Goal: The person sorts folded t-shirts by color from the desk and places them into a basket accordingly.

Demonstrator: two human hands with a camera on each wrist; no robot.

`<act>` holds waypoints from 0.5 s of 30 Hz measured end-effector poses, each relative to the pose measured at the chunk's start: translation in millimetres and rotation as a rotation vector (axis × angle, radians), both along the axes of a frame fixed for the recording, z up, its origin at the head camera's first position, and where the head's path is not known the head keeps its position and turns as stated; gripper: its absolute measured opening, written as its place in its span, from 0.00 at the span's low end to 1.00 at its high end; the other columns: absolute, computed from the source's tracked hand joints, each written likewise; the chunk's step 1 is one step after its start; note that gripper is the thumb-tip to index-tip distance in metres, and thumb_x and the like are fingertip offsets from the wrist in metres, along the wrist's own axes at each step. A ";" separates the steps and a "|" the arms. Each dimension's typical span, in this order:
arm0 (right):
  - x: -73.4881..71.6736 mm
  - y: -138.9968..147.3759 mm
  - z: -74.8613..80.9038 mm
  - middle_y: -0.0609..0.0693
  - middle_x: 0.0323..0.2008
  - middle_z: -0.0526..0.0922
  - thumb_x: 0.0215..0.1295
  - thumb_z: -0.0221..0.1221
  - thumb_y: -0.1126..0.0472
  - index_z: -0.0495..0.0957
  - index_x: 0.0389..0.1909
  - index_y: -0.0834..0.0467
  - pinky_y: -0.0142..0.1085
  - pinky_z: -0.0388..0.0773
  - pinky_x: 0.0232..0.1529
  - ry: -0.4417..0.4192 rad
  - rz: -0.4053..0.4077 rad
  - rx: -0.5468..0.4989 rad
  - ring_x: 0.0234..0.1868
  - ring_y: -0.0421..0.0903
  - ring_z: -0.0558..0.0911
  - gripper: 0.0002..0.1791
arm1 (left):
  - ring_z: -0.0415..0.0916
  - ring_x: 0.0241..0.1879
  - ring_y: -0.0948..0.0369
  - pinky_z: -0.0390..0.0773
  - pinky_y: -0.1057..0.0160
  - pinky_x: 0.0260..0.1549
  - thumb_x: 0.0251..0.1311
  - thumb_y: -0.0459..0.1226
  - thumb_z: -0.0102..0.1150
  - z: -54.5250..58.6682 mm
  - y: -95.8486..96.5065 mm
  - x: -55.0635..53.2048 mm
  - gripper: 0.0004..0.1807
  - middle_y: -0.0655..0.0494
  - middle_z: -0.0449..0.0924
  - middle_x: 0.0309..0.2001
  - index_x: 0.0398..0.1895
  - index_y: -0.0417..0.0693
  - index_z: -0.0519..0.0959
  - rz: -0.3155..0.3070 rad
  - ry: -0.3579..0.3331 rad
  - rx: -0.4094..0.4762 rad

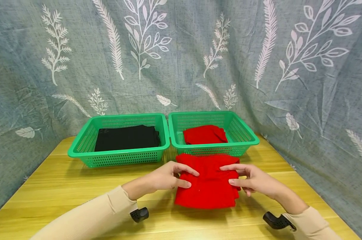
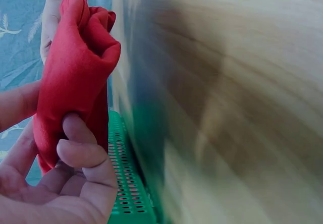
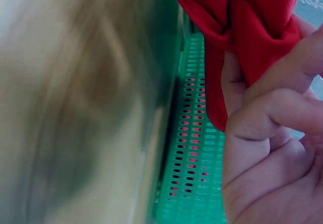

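Both hands hold a folded red cloth garment (image 1: 209, 190) above the table, just in front of the right basket. My left hand (image 1: 170, 176) grips its left side, thumb and index finger on top and the other fingers underneath. On the opposite side my right hand (image 1: 255, 180) grips the cloth the same way. In the left wrist view the red garment (image 2: 75, 82) shows as a thick bundle with rolled folds, fingers curled at its lower edge. The right wrist view shows the red garment (image 3: 262, 27) with fingers tucked into its folds.
The right green basket (image 1: 213, 145) has another folded red cloth (image 1: 204, 134) inside. Beside it, the left green basket (image 1: 118, 153) contains folded black cloth (image 1: 127, 137). Both stand at the back of the wooden table (image 1: 109, 190), before a patterned grey-blue curtain (image 1: 181, 66).
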State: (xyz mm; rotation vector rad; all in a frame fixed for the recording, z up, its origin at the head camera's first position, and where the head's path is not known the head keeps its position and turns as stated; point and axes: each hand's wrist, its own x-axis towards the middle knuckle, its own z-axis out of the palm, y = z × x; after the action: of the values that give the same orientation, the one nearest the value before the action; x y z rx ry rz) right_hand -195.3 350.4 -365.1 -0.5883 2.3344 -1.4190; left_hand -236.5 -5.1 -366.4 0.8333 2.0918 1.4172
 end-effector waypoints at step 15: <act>7.3 7.7 28.2 0.48 0.33 0.84 0.80 0.61 0.62 0.71 0.78 0.56 0.34 0.74 0.20 0.088 0.005 -0.022 0.16 0.53 0.66 0.28 | 0.56 0.23 0.60 0.63 0.66 0.27 0.69 0.33 0.71 30.3 0.4 0.9 0.21 0.60 0.69 0.25 0.64 0.57 0.87 -0.024 0.050 0.008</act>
State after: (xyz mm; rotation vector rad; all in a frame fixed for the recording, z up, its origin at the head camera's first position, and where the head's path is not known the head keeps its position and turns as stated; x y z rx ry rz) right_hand -188.0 358.1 -336.9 -0.6755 2.3861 -1.4455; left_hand -235.6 -4.7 -336.1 0.9027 2.1078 1.4067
